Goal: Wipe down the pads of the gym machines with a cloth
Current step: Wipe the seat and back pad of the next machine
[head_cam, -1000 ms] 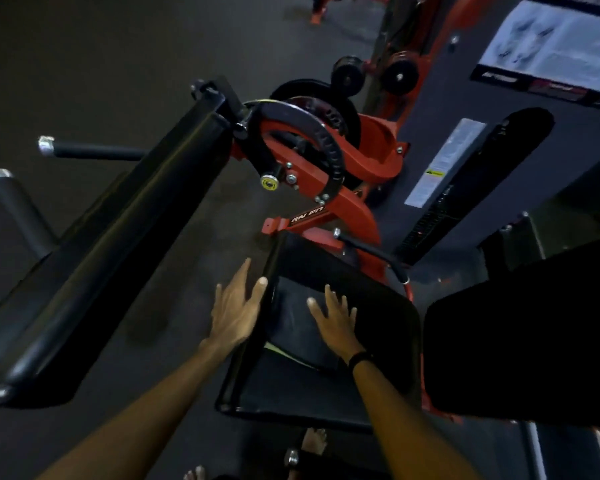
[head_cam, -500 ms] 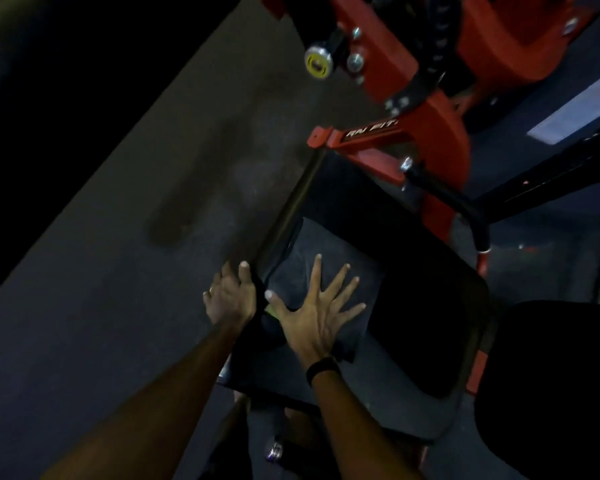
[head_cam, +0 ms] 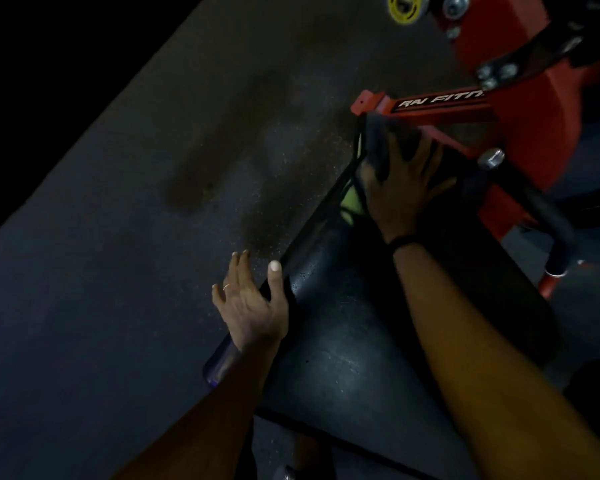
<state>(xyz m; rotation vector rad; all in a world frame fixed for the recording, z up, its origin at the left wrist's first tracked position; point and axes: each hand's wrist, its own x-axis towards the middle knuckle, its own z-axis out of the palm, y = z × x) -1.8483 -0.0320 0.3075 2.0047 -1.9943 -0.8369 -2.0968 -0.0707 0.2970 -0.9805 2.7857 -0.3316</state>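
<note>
Dark speckled gym floor (head_cam: 153, 237) surrounds the black padded seat (head_cam: 343, 341): my left hand (head_cam: 250, 306) grips its edge, my right hand (head_cam: 399, 188) presses flat a dark cloth (head_cam: 378, 133) at its far end.

Black seat pad (head_cam: 343, 341) with a dark cloth (head_cam: 378, 140) lying on its far end.
</note>
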